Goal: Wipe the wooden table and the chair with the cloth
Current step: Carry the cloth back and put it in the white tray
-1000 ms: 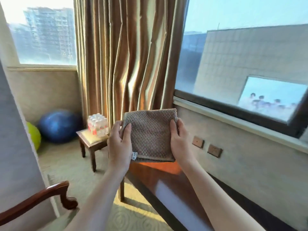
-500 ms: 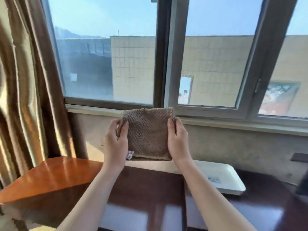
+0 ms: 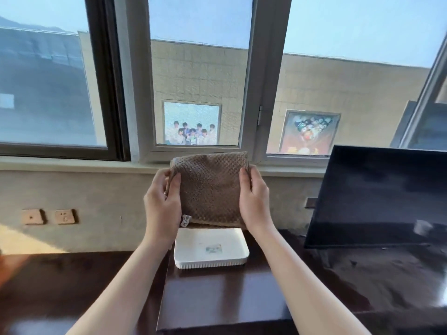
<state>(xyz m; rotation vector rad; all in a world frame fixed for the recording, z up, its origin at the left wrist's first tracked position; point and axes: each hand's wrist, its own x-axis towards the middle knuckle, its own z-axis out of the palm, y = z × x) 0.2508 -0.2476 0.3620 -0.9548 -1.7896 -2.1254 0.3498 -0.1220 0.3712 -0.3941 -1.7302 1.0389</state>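
Brown and waffle-textured, the cloth (image 3: 210,189) hangs folded into a rough square between our two hands, held up in the air in front of the window sill (image 3: 72,164), clear of the table (image 3: 217,293) below. Our left hand (image 3: 162,204) is closed on its left edge, thumb in front and fingers curled behind; our right hand (image 3: 254,201) is closed on its right edge the same way. A small white tag (image 3: 185,220) dangles at the lower left corner of the cloth.

Under the cloth a flat white box (image 3: 211,247) with rounded corners and a ribbed front edge lies on the table, near the wall. To the right a dark screen (image 3: 377,197) stands tilted, its lower edge close to the tabletop, so room on that side is tight. To the left of the box the dark, glossy wood runs open toward the left edge of view, where sunlight falls on it. The near edge of the table is straight and square.

Two tan wall sockets (image 3: 49,216) sit in the rough plaster wall at left. The window (image 3: 198,76) has grey frames; beyond it stands a tiled building.
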